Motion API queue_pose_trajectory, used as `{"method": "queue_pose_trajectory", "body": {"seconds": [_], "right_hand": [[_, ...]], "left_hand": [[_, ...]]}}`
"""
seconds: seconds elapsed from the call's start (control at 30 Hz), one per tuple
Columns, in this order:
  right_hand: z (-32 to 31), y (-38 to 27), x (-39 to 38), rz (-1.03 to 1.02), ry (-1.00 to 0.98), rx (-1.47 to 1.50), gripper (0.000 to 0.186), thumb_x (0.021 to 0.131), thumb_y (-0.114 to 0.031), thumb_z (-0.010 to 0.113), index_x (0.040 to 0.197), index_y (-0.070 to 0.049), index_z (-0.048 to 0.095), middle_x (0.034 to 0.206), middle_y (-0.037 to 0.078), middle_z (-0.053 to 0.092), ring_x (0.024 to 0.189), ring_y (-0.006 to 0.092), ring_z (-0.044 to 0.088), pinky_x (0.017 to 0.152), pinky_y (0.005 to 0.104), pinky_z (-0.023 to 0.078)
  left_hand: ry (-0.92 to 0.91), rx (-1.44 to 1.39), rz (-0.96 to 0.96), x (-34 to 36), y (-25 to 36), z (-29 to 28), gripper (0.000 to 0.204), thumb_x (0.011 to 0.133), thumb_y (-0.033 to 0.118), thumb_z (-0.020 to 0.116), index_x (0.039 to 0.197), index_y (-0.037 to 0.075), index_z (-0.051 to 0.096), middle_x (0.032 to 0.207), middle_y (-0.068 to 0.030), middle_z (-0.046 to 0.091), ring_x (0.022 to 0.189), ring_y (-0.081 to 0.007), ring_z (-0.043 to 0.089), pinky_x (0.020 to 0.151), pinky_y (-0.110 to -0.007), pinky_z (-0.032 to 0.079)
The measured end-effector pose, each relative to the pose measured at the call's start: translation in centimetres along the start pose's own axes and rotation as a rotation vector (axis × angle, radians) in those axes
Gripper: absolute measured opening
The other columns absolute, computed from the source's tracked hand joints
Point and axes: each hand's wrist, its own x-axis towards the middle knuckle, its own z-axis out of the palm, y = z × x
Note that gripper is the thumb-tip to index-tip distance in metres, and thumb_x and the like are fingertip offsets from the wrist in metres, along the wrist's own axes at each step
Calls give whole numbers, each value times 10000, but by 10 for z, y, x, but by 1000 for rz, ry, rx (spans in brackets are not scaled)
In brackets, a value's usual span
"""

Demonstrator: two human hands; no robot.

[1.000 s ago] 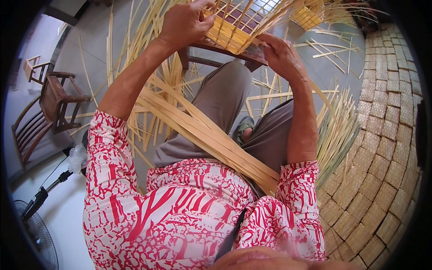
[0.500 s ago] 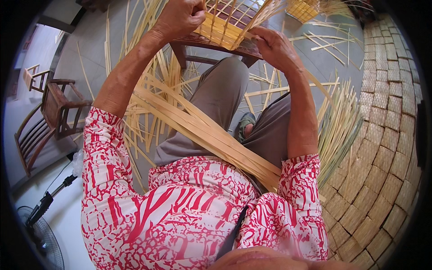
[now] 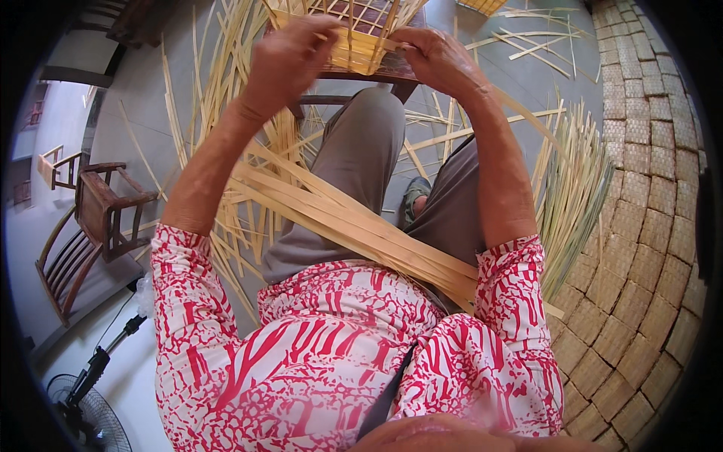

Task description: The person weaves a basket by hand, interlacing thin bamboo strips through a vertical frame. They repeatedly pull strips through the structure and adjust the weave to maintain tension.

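Note:
A partly woven basket (image 3: 358, 50) of yellow bamboo strips stands on a dark red wooden stool (image 3: 404, 77), its upright strips rising past the picture's top edge. At its near right corner my right hand (image 3: 444, 66) pinches a flat bamboo strip (image 3: 531, 120), whose loose tail runs out behind the wrist. My left hand (image 3: 292, 64) is at the basket's left side with fingers curled. It is slightly blurred, and what lies between its fingertips is hidden. Across my lap rests a bundle of wide, pale bamboo strips (image 3: 361, 226).
Loose strips (image 3: 207, 98) litter the grey floor around the stool. A sheaf of thin splints (image 3: 576, 196) lies at my right, beside stacked woven blocks (image 3: 640, 218). Wooden chairs (image 3: 105, 203) and a fan (image 3: 86, 414) are at my left. Another yellow basket (image 3: 482, 6) shows at the top.
My left hand has come down and nearer along the basket's left side, its fingers now blurred. My right hand stays at the corner with the strip. The whole view has shifted slightly.

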Motion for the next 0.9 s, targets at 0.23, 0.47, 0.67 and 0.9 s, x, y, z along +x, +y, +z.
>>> {"method": "queue_pose_trajectory", "body": {"seconds": [0.23, 0.47, 0.67, 0.9], "right_hand": [[-14, -25, -1, -7, -5, -177, 328, 902, -133, 617, 1186, -245, 738, 924, 150, 749, 846, 345, 725, 750, 457, 575], [-19, -35, -2, -144, 73, -324, 181, 906, -211, 673, 1083, -193, 708, 848, 114, 734, 813, 318, 728, 683, 443, 566], [-9, -38, -3, -183, 165, -363, 304, 828, -79, 720, 1097, -220, 726, 907, 80, 752, 831, 309, 737, 684, 438, 574], [-4, -37, -6, -181, 199, -371, 132, 864, -202, 734, 981, -143, 726, 824, 79, 735, 758, 304, 735, 623, 428, 568]], "left_hand": [[-200, -63, -26, 23, 5, 50, 234, 881, -14, 640, 1106, 21, 588, 931, -202, 677, 863, -400, 672, 738, -454, 552], [-266, -111, -68, 22, 10, 43, 267, 908, 8, 663, 1167, 40, 606, 913, -173, 706, 840, -330, 734, 706, -391, 592], [-266, -124, -61, 23, 11, 32, 150, 887, -21, 631, 1028, 4, 588, 852, -194, 660, 775, -364, 691, 674, -437, 554], [-316, -204, -124, 19, 11, 26, 127, 928, 24, 637, 1054, 11, 649, 821, -132, 690, 694, -217, 732, 619, -334, 567]]}}
